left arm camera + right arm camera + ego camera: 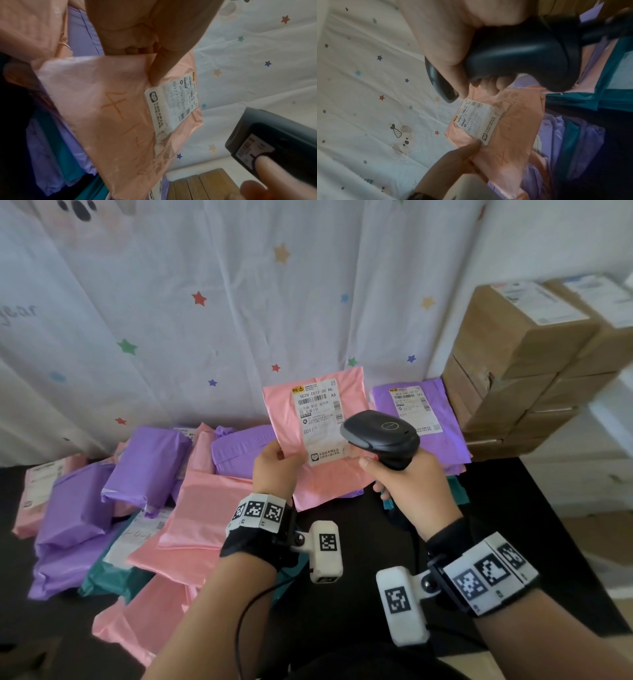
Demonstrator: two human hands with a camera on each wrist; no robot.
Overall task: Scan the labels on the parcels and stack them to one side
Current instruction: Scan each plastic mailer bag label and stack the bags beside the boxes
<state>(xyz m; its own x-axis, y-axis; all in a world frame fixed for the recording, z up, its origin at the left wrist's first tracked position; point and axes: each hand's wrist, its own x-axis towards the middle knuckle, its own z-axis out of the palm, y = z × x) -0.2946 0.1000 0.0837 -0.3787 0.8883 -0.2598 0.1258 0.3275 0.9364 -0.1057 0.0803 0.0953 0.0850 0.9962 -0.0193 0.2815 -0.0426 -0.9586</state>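
- The left hand is bare; its wrist wears a black strap under a white band of square black-and-white markers.
- A white camera block with a marker clips beside it, with a thin black cable trailing.
- The right hand wears a matching marker band and white block.

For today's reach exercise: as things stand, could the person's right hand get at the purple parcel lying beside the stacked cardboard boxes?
Probably not yet: the right hand grips the scanner, so its fingers are occupied, though nothing covers the purple parcel.
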